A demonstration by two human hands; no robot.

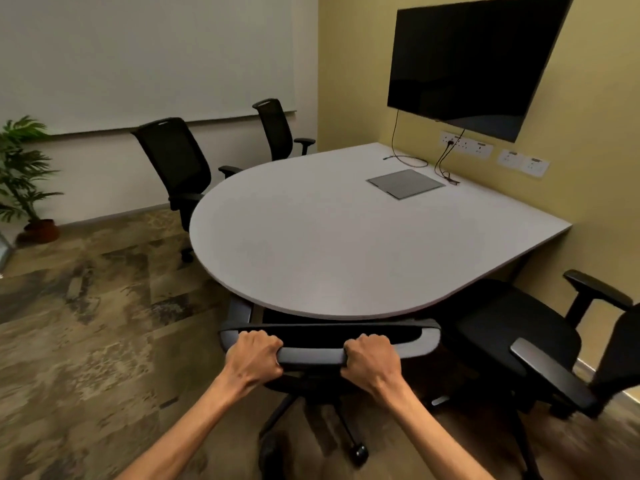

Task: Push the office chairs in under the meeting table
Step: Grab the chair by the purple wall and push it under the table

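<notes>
The grey meeting table (pixel 311 244) has a rounded near end and meets the yellow wall on the right. A black office chair (pixel 311 355) stands right in front of me, its seat tucked under the table's near edge. My left hand (pixel 254 358) and my right hand (pixel 372 358) both grip the top bar of its backrest. A second black chair (pixel 519 337) stands at the right, angled, with only the front of its seat under the table. Two more black chairs, one (pixel 176 164) at the far left and one (pixel 277 129) behind it, stand near the table's far side.
A black screen (pixel 474 60) hangs on the yellow wall above sockets and cables (pixel 446 161). A grey flap (pixel 405 183) sits in the tabletop. A potted plant (pixel 24 178) stands at the far left. Patterned carpet (pixel 86 323) covers the floor on the left.
</notes>
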